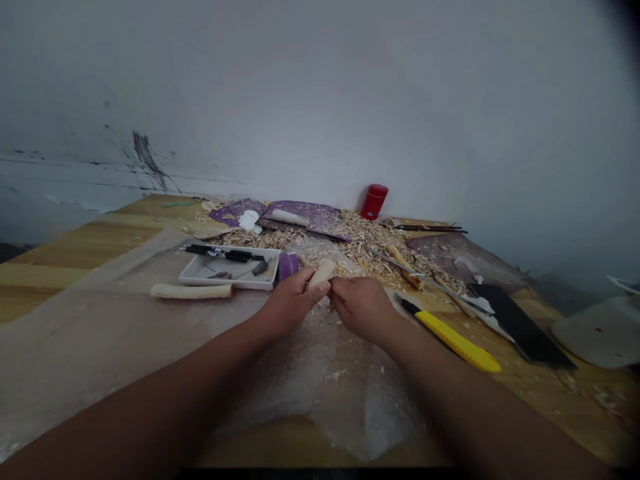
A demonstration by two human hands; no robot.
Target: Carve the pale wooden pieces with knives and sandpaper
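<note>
My left hand (291, 299) is closed around a pale piece of wood (323, 273), whose end rises above the thumb. Close against it on the right, my right hand (363, 305) is closed, fingertips together at the near side of the wood. Whatever those fingers hold, if anything, is hidden. To the right of that hand lies a yellow utility knife (457, 340) with a black front end. A smooth, slightly curved wooden piece (191, 291) rests to the left, in front of a white tray (187, 273) holding black pen-like tools (225, 253).
Wood shavings (383, 245) heap along the back, around purple sheets (310, 212). A red canister (374, 202) leans near the wall. Clear plastic sheeting (125, 333) covers much of the wooden table (45, 267). A long black flat strip (520, 323) lies at right.
</note>
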